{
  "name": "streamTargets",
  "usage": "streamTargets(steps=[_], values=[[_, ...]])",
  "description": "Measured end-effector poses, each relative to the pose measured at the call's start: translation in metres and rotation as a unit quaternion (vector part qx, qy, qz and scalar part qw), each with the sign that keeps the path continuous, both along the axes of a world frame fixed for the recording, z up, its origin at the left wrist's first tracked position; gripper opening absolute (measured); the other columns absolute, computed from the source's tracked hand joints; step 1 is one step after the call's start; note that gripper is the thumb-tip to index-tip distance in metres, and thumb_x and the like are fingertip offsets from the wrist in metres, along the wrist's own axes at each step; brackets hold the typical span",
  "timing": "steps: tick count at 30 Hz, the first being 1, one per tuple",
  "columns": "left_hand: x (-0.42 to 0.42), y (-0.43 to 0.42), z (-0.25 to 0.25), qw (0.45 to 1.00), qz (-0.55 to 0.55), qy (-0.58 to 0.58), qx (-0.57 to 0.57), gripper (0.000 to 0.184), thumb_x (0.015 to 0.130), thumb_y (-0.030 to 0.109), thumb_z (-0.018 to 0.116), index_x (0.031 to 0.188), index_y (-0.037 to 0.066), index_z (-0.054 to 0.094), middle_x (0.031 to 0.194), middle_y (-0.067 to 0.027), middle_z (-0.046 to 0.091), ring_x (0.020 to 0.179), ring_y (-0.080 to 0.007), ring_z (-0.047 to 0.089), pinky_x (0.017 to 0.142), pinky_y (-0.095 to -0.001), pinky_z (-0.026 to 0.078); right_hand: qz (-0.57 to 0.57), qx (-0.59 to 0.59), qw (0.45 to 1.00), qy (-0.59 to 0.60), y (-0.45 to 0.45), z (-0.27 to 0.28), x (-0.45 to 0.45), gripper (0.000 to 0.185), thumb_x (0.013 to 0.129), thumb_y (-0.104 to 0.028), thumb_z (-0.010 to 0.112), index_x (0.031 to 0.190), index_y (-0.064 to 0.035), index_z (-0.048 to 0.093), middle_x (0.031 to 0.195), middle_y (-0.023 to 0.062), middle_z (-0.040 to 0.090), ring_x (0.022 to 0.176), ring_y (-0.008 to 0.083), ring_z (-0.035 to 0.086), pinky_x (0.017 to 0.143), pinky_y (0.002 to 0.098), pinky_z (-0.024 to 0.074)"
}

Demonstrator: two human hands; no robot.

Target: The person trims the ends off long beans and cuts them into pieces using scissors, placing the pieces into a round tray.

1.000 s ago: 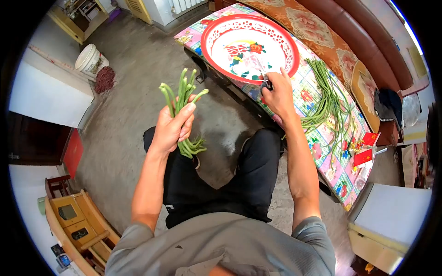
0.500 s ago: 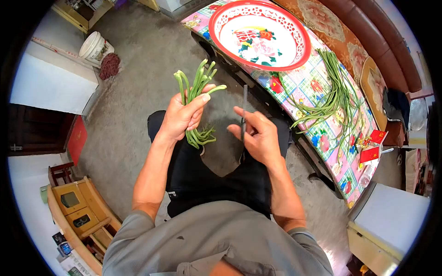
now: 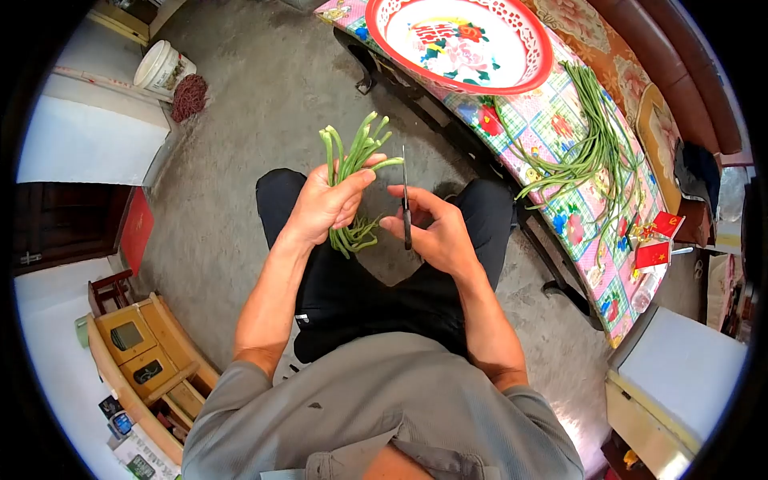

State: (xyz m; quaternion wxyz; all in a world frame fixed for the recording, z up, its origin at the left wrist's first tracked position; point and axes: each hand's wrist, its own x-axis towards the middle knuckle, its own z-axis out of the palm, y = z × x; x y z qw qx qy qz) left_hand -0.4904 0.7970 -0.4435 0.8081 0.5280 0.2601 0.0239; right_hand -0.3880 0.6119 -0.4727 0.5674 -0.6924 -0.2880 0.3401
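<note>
My left hand (image 3: 332, 204) is closed around a bunch of green long beans (image 3: 346, 156). Their pale cut-looking ends fan out above the fist, and the lower parts hang curled beneath it. One bean sticks out to the right, its end at the blades. In my right hand (image 3: 436, 232) is a pair of scissors (image 3: 406, 208) with dark handles, pointing upward and seen almost edge-on. Whether the blades are apart cannot be made out. Both hands are above my knees. More long beans (image 3: 592, 152) lie in a loose heap on the table at the right.
A large red-rimmed enamel basin (image 3: 540, 76) stands on the flower-patterned tablecloth (image 3: 572, 260), beside the beans. Small red flags (image 3: 654, 254) are near the table's end. A white bucket (image 3: 156, 68) and a dark red mop head (image 3: 190, 98) are on the floor at left.
The scissors have moved left, their blades now by the protruding bean's end. The left hand still grips the bunch. The view has shifted slightly.
</note>
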Motion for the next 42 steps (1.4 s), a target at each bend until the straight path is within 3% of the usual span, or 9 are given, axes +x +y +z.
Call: streamTargets(steps=[6, 22, 42], values=[[-0.004, -0.004, -0.001, 1.000, 0.005, 0.012, -0.006, 0.033, 0.102, 0.016, 0.060, 0.133, 0.003, 0.062, 0.055, 0.0092, 0.038, 0.041, -0.0010, 0.031, 0.039, -0.0212, 0.024, 0.000, -0.028, 1.000, -0.010, -0.002, -0.003, -0.002, 0.048, 0.081, -0.025, 0.085, 0.122, -0.0045, 0.070, 0.067, -0.0019, 0.048, 0.064, 0.0076, 0.043, 0.059, 0.0261, 0.0396], [-0.011, -0.005, -0.006, 1.000, -0.010, 0.026, -0.015, 0.032, 0.102, 0.018, 0.059, 0.130, 0.002, 0.063, 0.056, 0.0089, 0.040, 0.041, -0.0008, 0.031, 0.039, -0.0211, 0.023, -0.008, -0.017, 1.000, 0.015, -0.009, -0.012, -0.009, 0.048, 0.081, -0.026, 0.085, 0.120, -0.0033, 0.070, 0.066, -0.0026, 0.050, 0.062, 0.0065, 0.044, 0.057, 0.0255, 0.0387], [-0.020, -0.002, -0.029, 0.998, 0.005, 0.060, -0.022, 0.035, 0.104, 0.029, 0.058, 0.124, 0.000, 0.064, 0.055, 0.0078, 0.039, 0.041, -0.0018, 0.033, 0.038, -0.0209, 0.026, 0.024, -0.012, 0.994, 0.103, -0.012, -0.019, -0.020, 0.031, 0.090, -0.023, 0.078, 0.110, -0.0009, 0.070, 0.063, -0.0060, 0.051, 0.061, 0.0026, 0.043, 0.054, 0.0232, 0.0355]])
